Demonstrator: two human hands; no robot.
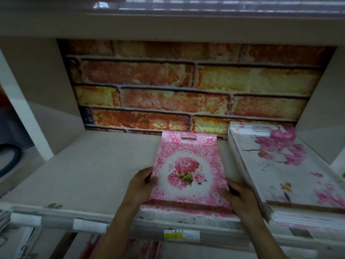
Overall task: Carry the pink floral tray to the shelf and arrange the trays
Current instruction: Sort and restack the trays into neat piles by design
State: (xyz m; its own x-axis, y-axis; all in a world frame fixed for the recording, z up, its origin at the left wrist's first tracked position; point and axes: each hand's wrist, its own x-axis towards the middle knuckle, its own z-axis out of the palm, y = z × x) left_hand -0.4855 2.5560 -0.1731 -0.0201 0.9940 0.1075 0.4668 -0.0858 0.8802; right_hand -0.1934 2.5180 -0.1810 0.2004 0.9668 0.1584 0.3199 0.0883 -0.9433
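Head view: the tray (pixel 188 171) is seen lying flat on the shelf (pixel 97 165), right of centre, with its near end at the front edge and its far end towards the brick-patterned back panel (pixel 177 81); it appears to be resting on a low pile (pixel 186 212) of similar pink trays, though how many cannot be told; a narrow gap is left between it and the white trays (pixel 283 174) stacked at the shelf's right end.

The tray is gripped at both near corners; its left edge is held by the left hand (pixel 143 179) and its right edge by the right hand (pixel 237 195), each thumb being laid on the printed face with the fingers curled round the edge beneath.

The tray is judged to be thin, stiff and light, so little force should be needed; its glossy face is likely to be slippery, and sliding over the pile below is to be expected; chipping at the corners may be risked if it is knocked against the white trays. Hold is best taken on the two long edges, as now, or through the slot (pixel 188 137) at the far end.
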